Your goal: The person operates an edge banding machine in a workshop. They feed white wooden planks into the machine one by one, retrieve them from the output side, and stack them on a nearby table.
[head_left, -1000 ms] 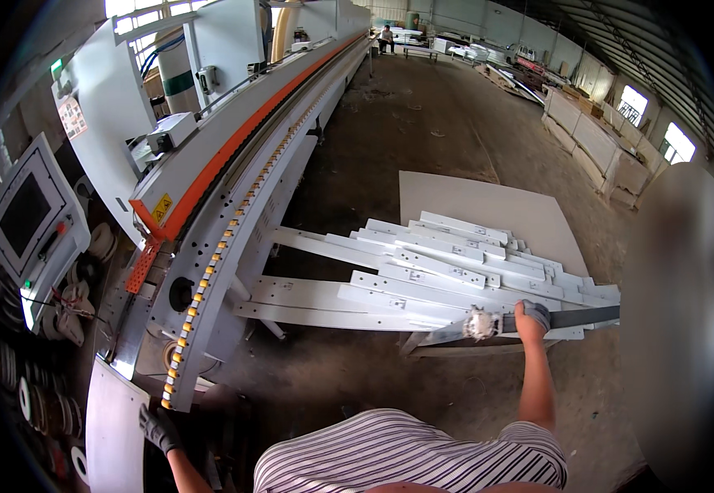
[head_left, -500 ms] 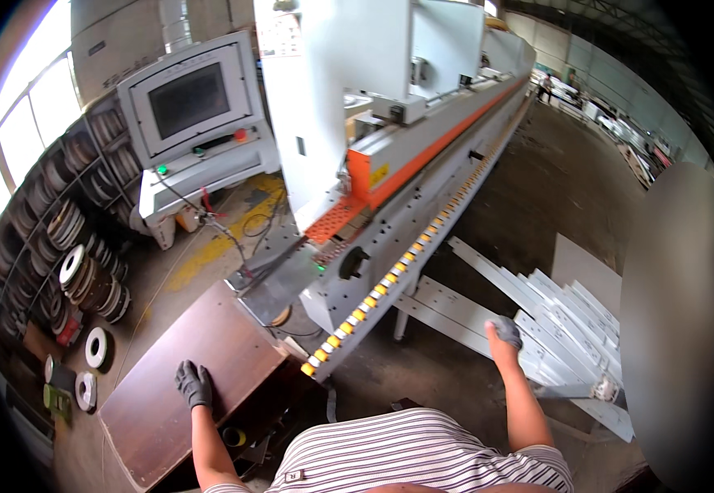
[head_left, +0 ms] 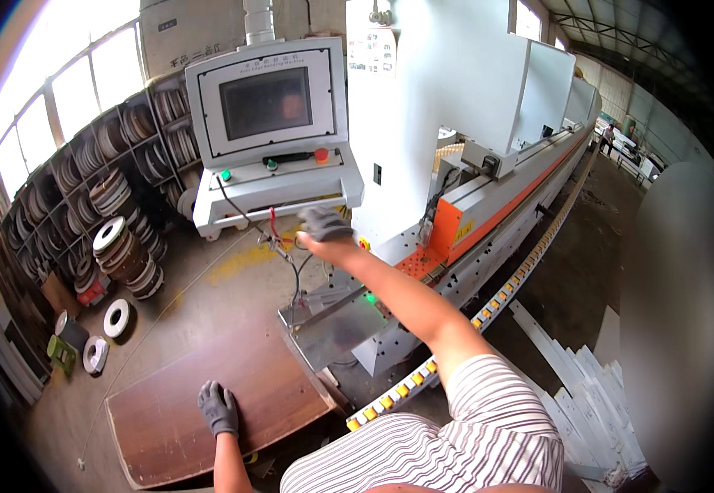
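Note:
My left hand [head_left: 219, 408], in a grey glove, lies flat with its fingers spread on a brown wooden tabletop [head_left: 176, 427]. My right hand [head_left: 326, 224], gloved alike with the thumb tip bare, is stretched out over the machine's near end. It hangs just below the front ledge of a control console [head_left: 272, 201]; contact cannot be made out, and its fingers are blurred. The console has a dark screen [head_left: 266, 103], a red knob [head_left: 321, 154] and green buttons [head_left: 225, 176]. Beside my forearm lies a flat metal plate [head_left: 340, 333] at the machine's infeed.
A long grey machine with an orange guard [head_left: 447, 232] runs away to the right, edged by a rail of yellow rollers [head_left: 402, 389]. White boards [head_left: 591, 403] lie stacked at right. Racks of banding rolls [head_left: 119, 135] line the left wall. A distant person [head_left: 609, 135] stands beyond.
My right hand has swung from above the white boards at right across to the console. The view has turned right-to-left, toward the console. My left hand stays on the tabletop.

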The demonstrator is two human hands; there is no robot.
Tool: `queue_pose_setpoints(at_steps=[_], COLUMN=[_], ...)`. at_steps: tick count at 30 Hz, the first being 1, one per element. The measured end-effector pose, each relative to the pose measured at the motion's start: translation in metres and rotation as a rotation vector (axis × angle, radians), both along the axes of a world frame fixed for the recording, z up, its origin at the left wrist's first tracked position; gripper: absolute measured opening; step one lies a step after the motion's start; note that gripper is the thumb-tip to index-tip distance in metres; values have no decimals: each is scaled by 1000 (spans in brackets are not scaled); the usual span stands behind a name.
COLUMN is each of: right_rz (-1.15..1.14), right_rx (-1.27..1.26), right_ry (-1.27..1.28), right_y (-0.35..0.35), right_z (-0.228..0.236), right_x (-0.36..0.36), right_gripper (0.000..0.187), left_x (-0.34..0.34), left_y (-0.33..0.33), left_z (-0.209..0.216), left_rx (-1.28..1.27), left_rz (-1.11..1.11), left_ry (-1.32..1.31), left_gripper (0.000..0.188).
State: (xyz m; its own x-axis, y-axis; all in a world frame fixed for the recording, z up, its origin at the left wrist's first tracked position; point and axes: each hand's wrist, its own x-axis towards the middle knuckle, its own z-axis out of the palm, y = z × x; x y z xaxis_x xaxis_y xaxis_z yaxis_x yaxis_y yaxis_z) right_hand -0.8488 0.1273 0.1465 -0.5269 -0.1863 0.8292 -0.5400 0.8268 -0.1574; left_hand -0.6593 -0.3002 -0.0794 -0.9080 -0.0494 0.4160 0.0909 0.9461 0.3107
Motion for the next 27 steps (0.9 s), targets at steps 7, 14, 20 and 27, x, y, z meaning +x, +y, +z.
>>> queue_pose_setpoints(at_steps=[7, 14, 20, 27], right_rz=[-176, -161, -163, -50], right_rx=[273, 222, 255, 37], right_ry=[-738, -645, -447, -394], right_y=[-48, -42, -7, 30], right_z=[21, 24, 21, 23], right_x=[-54, -44, 16, 53], right_gripper=[52, 59, 59, 63], left_x=[30, 19, 8, 9], left_y=[6, 9, 15, 6], left_z=[15, 17, 24, 11], left_rx=[3, 13, 20, -1], left_rz=[-7, 8, -2, 11], left_ry=[-40, -38, -22, -4], left_gripper=[33, 34, 34, 34])
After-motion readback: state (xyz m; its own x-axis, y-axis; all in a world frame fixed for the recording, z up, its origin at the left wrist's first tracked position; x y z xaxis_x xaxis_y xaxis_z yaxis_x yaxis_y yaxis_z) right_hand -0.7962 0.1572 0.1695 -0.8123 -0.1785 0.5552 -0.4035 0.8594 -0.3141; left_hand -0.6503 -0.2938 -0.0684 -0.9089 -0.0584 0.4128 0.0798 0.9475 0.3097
